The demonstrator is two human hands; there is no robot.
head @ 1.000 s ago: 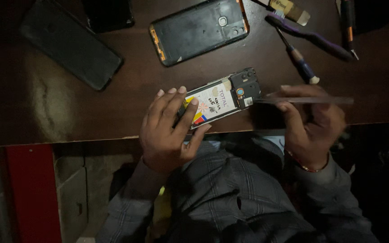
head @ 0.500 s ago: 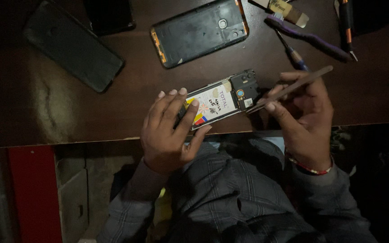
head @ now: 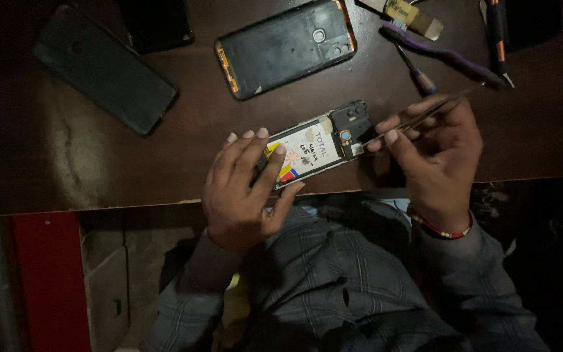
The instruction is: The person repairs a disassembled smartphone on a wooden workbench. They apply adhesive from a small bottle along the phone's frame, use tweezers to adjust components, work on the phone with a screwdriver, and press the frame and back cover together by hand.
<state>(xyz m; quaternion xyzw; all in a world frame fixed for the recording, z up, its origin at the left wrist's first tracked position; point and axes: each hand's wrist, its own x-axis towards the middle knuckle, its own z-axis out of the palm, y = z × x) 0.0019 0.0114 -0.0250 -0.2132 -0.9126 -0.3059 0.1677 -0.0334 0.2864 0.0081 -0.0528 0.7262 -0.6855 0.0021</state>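
Left hand (head: 242, 189) sits just left of centre frame, back of the hand up, fingers spread and stretched toward the upper right, tips pressing down flat, thumb tucked along the lower edge. Its forearm runs down and left into a grey checked sleeve at the bottom of the frame. Right hand (head: 434, 160) is right of centre, knuckles up, thumb and forefinger pinched tight together and pointing left, the other fingers curled behind them. The wrist bends downward, a thin beaded band around it, and the sleeved forearm drops to the lower right. Both hands are close, fingertips near each other, not touching.
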